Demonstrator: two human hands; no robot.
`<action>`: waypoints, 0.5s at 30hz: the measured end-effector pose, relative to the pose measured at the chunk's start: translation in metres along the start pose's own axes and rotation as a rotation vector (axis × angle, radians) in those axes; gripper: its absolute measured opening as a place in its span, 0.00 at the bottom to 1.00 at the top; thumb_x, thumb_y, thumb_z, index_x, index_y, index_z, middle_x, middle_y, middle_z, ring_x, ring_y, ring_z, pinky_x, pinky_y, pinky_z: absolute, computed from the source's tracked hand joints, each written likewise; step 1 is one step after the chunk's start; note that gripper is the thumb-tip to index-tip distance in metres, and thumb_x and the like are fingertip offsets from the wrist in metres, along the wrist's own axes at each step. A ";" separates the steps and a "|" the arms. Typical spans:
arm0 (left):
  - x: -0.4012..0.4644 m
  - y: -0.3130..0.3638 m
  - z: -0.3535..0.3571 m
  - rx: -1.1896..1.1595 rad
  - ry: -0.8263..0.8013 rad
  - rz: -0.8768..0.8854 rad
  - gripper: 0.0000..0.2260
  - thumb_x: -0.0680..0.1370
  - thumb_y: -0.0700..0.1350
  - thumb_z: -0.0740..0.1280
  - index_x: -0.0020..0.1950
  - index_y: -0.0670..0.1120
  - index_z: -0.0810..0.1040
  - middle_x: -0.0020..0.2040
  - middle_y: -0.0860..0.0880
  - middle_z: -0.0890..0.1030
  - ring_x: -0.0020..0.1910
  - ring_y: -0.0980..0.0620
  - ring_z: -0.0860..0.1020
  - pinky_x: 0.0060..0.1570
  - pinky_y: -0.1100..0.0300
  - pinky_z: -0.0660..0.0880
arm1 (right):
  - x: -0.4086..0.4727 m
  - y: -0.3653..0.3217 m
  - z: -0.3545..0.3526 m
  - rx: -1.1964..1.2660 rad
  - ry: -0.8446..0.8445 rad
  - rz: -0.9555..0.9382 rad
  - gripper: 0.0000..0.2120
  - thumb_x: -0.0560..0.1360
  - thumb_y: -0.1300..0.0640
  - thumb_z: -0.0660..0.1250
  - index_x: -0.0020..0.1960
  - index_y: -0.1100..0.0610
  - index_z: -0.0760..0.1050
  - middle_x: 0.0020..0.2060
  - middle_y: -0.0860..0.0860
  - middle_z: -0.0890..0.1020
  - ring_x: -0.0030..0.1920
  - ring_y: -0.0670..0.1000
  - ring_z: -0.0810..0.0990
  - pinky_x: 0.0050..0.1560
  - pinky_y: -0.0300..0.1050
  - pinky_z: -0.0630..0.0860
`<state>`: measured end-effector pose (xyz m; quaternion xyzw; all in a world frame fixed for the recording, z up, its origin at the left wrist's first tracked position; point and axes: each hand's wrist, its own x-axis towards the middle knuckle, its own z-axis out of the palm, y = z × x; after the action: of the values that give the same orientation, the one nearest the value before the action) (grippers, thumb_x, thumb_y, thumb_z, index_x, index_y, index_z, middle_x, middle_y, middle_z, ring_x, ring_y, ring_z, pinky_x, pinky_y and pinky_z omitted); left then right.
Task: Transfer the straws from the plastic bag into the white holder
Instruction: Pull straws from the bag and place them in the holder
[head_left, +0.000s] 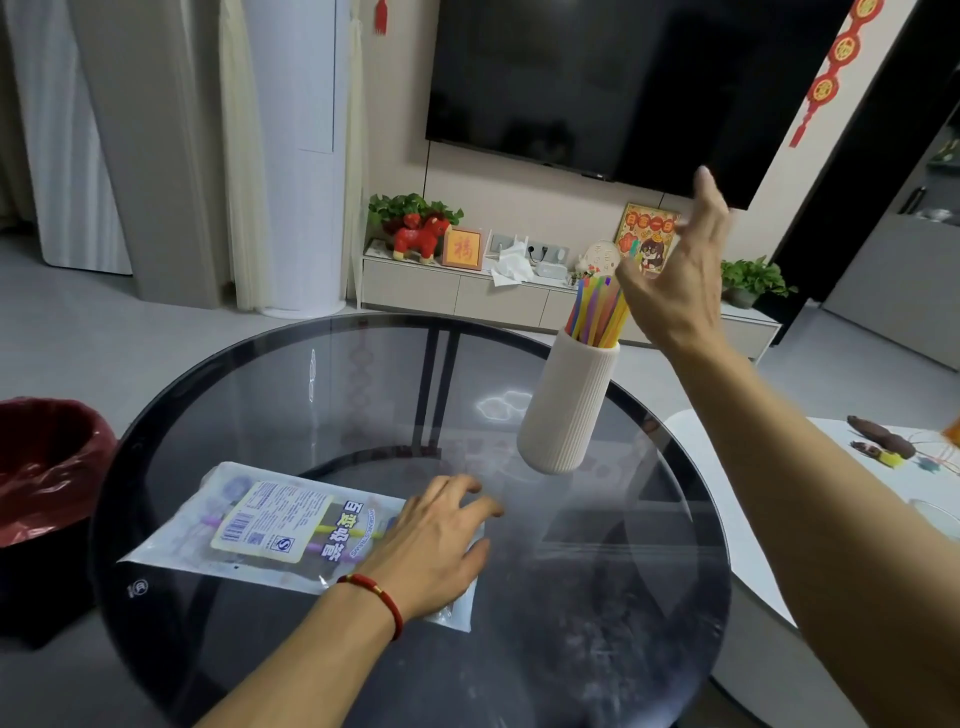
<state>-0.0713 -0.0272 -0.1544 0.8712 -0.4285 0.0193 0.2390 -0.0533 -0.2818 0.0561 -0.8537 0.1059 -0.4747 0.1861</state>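
**Straws stand in the white holder, bag lies flat on the desk**

The white holder stands on the round glass desk, on the far right side. It has thin ridges running up and down. A bunch of bright straws sticks out of its top. They are blue, pink, orange, yellow and green, and they lean a little to the right.

The right hand is up in the air, just above and to the right of the straws. Its fingers are spread wide and straight. It holds nothing. It is a bit blurry, so I cannot tell if it touches the straw tips.

The plastic bag lies flat on the desk, near the left front. It has a yellow label with writing on it. A few straws may show through it, but that is hard to tell.

The left hand rests on the right end of the bag. Its fingers are loosely bent and press down on the bag and the glass. A red string band goes round that wrist.

A bin with a red liner stands on the floor to the left of the desk. A big dark TV hangs on the wall behind.
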 end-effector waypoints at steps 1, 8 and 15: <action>0.000 -0.001 0.000 0.002 0.005 0.002 0.15 0.80 0.51 0.59 0.67 0.55 0.70 0.70 0.51 0.65 0.71 0.51 0.62 0.67 0.50 0.66 | 0.002 0.000 0.001 -0.050 -0.069 -0.038 0.39 0.77 0.62 0.69 0.83 0.59 0.56 0.80 0.61 0.63 0.80 0.60 0.64 0.80 0.56 0.64; 0.001 -0.006 -0.004 0.069 -0.001 0.020 0.21 0.77 0.60 0.60 0.69 0.57 0.69 0.68 0.51 0.68 0.69 0.50 0.64 0.67 0.53 0.65 | -0.024 0.013 0.014 -0.201 -0.457 -0.075 0.25 0.84 0.58 0.64 0.80 0.60 0.65 0.76 0.60 0.72 0.75 0.62 0.70 0.74 0.59 0.69; -0.010 -0.026 -0.018 0.184 -0.275 -0.109 0.56 0.59 0.79 0.60 0.79 0.53 0.48 0.79 0.52 0.56 0.79 0.49 0.48 0.75 0.35 0.41 | -0.083 0.001 0.012 -0.061 -0.196 -0.409 0.09 0.77 0.64 0.68 0.56 0.61 0.81 0.52 0.58 0.85 0.47 0.56 0.81 0.49 0.49 0.78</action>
<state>-0.0552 0.0013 -0.1511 0.9057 -0.4057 -0.0739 0.0982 -0.0867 -0.2508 -0.0138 -0.9047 -0.0737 -0.4139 0.0692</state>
